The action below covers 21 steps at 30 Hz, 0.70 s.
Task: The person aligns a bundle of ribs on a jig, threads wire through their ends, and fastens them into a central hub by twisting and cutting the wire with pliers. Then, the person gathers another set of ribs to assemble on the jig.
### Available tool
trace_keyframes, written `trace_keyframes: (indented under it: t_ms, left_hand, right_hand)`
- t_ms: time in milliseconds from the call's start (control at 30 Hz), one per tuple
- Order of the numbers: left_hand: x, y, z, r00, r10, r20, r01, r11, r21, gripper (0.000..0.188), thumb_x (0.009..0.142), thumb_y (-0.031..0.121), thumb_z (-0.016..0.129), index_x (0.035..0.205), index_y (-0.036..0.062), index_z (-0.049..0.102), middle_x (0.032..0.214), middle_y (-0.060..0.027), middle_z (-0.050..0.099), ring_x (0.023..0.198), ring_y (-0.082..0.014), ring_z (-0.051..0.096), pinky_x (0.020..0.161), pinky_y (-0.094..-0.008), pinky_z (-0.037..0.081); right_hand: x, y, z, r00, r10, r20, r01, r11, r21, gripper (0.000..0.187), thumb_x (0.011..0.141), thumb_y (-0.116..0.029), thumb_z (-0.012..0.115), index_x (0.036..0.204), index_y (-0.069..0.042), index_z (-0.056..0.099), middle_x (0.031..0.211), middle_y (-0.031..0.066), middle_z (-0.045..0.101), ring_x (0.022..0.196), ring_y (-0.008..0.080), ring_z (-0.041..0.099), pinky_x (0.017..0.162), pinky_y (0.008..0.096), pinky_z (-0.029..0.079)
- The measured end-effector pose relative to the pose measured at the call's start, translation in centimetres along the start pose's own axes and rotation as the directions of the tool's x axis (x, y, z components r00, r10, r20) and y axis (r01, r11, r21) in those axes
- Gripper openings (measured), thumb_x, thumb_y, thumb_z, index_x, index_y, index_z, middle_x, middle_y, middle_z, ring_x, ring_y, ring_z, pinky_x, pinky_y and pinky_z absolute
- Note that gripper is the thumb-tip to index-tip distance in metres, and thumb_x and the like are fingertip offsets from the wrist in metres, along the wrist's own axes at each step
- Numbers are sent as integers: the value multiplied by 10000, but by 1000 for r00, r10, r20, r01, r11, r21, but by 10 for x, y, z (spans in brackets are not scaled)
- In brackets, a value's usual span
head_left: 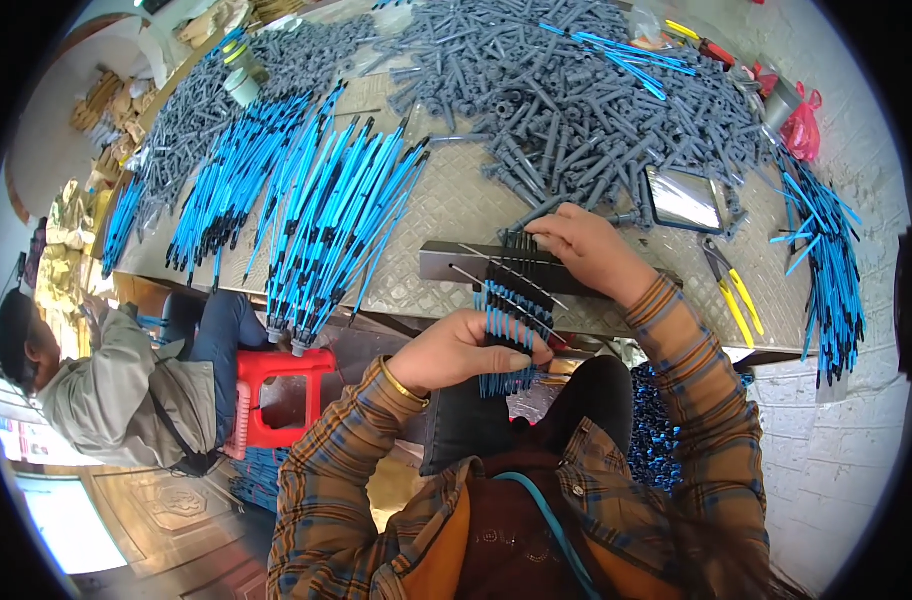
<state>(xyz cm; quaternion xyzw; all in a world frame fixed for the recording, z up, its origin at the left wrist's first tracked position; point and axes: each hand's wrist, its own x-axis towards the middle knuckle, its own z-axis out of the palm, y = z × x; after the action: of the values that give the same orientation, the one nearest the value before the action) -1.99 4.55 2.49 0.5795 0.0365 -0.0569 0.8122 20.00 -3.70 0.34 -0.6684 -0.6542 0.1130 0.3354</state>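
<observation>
In front of my lap, my left hand (466, 350) is closed round a row of small blue-and-black plastic pieces (511, 318), thumb laid across its lower part. My right hand (591, 248) is closed at the far end of the row, its fingertips bent down at several thin black prongs (519, 241). What it pinches is partly hidden by the fingers. Beneath, a grey metal bar (438, 262) lies along the near edge of the table, passing under the prongs and my right hand. Two thin pale rods (481, 278) cross the row at a slant.
Grey plastic anchors (566, 120) heap across the far table. Blue-and-black sticks (341, 225) lie in bundles at left, with another bundle (836, 270) at right. Yellow-handled pliers (736, 295) and a framed mirror (684, 198) are at right. A co-worker (126, 370) sits left beside a red stool (286, 395).
</observation>
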Motion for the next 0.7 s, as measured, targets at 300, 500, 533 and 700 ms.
trace_keyframes:
  t_ms: [300,500,533,700]
  left_hand:
    - [-1,0,-9,998,53,19,-55,992,116,208,840,65,588,1036,-2,607,990,-43,630,938,-106,560,843,-256,442]
    - [-3,-10,-9,998,-2,63,-6,992,126,236,828,46,588,1060,4,599,1043,-66,623,983,-140,560,881,-279,424]
    - [0,-10,-6,996,27,79,-40,985,165,237,828,61,592,1057,2,601,1042,-61,623,972,-128,556,869,-269,425]
    - [0,-10,2,991,109,84,-130,937,323,229,831,122,604,1024,-2,611,997,-47,635,917,-111,563,814,-255,443]
  right_hand:
    - [14,-16,6,999,23,-41,-26,998,-65,203,857,-185,524,1018,-88,597,837,125,540,772,310,546,664,358,440]
    - [9,-26,5,994,75,-74,-82,992,-97,181,834,-226,545,933,-95,621,808,122,561,754,315,554,670,352,452]
    - [5,-27,1,989,124,-80,-132,986,-106,173,829,-220,548,906,-83,618,813,124,564,754,307,558,669,352,453]
    - [-7,-24,-10,990,57,-128,-69,994,-88,137,806,-195,570,836,-63,582,782,133,547,743,322,555,635,382,444]
